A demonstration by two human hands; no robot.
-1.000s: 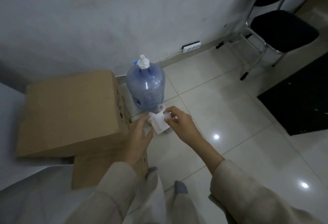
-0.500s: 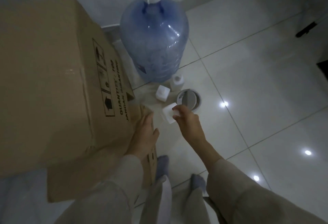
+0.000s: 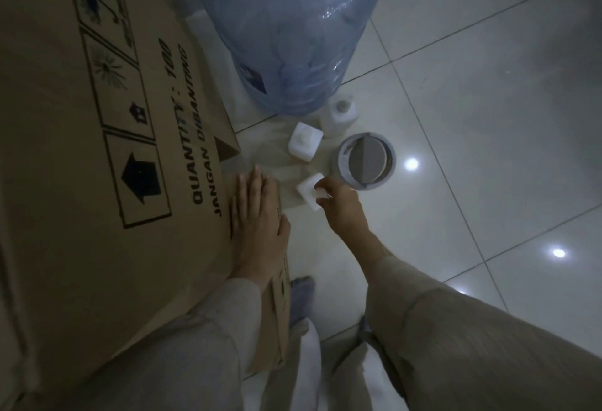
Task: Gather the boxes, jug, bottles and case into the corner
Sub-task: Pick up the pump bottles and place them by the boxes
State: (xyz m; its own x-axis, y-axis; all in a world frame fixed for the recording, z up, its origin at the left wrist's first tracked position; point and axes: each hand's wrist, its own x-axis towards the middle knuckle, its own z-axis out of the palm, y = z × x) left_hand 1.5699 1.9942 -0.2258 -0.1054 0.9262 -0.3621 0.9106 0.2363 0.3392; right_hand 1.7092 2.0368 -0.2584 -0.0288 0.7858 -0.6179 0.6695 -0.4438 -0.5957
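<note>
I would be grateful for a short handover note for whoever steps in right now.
Left hand: flat, fingers straight, resting on the lower cardboard box.
Right hand: pinching a small white bottle low over the floor.
Placed: blue jug beside the large box; two white bottles and the round grey case on the floor in front of the jug.
Left: set this bottle down with the others.

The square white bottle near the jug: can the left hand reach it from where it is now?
Probably yes: the left hand rests flat on the lower box, and bare floor separates it from the square white bottle.
</note>
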